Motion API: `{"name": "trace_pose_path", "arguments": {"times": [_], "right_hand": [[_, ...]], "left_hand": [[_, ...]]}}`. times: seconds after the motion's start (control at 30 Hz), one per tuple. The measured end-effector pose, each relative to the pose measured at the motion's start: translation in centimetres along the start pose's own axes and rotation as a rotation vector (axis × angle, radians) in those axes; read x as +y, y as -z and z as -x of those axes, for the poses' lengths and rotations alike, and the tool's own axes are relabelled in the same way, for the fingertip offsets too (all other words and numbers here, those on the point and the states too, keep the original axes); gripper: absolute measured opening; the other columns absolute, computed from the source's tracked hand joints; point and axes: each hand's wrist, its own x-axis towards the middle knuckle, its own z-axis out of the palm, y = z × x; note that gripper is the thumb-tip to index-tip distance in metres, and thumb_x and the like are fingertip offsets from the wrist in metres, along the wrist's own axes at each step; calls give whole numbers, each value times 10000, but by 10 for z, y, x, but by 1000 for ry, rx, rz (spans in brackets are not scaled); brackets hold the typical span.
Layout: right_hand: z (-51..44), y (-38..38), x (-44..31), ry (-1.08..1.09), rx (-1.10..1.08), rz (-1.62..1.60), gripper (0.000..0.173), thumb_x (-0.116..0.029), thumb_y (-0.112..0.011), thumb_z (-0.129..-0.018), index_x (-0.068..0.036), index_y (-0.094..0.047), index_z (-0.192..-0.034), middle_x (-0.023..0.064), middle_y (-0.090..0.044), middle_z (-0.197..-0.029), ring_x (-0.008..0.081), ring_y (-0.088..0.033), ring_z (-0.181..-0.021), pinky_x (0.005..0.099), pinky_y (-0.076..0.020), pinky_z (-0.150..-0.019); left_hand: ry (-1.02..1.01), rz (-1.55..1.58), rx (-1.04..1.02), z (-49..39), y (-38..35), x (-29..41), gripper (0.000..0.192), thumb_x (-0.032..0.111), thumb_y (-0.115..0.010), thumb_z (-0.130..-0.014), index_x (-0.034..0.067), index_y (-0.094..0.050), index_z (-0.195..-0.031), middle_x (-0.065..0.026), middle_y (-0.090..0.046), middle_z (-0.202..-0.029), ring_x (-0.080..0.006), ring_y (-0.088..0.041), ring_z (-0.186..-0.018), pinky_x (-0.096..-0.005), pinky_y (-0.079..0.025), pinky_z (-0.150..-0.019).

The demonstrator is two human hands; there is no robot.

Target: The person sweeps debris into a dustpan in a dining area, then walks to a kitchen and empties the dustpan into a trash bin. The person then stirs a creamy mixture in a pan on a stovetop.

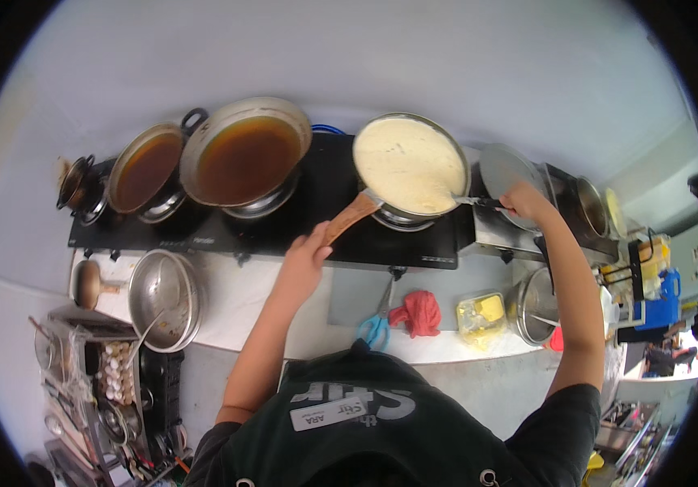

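My left hand [307, 260] grips the wooden handle [352, 216] of a deep metal pan [466, 173] on a burner of the black glass gas stove [331, 176]. A thick, pale yellow, creamy mixture [404, 155] nearly fills the pan. From the right side, my right hand [524, 201] holds a utensil by its black handle [486, 202]. Its working end is sunk in the mixture near the pan's right edge, so its kind cannot be told. Behind my right hand lies a round grey lid or plate [503, 167].
Left on the stove, a large wok [291, 115] and a smaller one [119, 167] hold brown liquid. Along the front counter are steel bowls [194, 304], blue-handled scissors [374, 329], a red cloth [419, 313], a plastic tub with a yellow block [489, 308] and a steel pot [522, 310].
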Motion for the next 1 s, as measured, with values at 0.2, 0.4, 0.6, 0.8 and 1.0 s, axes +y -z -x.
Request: {"name": "trace_pose_path", "arguments": {"times": [0.2,0.4,0.6,0.8,1.0], "right_hand": [[-6,-22,-30,-529,47,-936,274,-233,-541,-877,-38,-675,-738,3,-474,-516,81,-387,-424,260,-255,-383],[-19,10,-33,-453,203,-726,252,-223,-544,-872,-21,-671,-792,44,-549,-561,127,-468,-453,309,-338,-427],[-3,57,-38,-199,68,171,177,-227,-619,-803,-74,-693,-851,108,-667,-784,260,-630,-714,386,-483,-659],[21,39,-93,-413,157,21,216,-279,-648,-755,-124,-691,-899,100,-682,-938,291,-639,-918,408,-500,-801],[-14,8,-120,-475,216,-42,269,-324,-580,-815,-106,-667,-945,121,-673,-984,312,-630,-957,430,-498,-805]], "left_hand": [[75,-28,-43,0,-2,-5,460,119,-563,-899,131,-452,-1345,-209,-546,-858,-366,-544,-783,-401,-451,-748],[60,-8,-34,0,-2,-3,467,118,-566,-899,137,-450,-1352,-202,-539,-846,-358,-544,-782,-395,-449,-747],[64,-11,-40,0,-1,-2,471,106,-567,-897,114,-447,-1353,-199,-534,-845,-346,-542,-774,-385,-447,-742],[73,-5,-53,-1,0,0,474,99,-564,-896,100,-443,-1354,-197,-530,-840,-348,-532,-767,-385,-442,-736],[100,-1,-64,-2,2,2,477,97,-565,-891,103,-444,-1353,-199,-526,-844,-349,-530,-768,-382,-441,-743]]}}
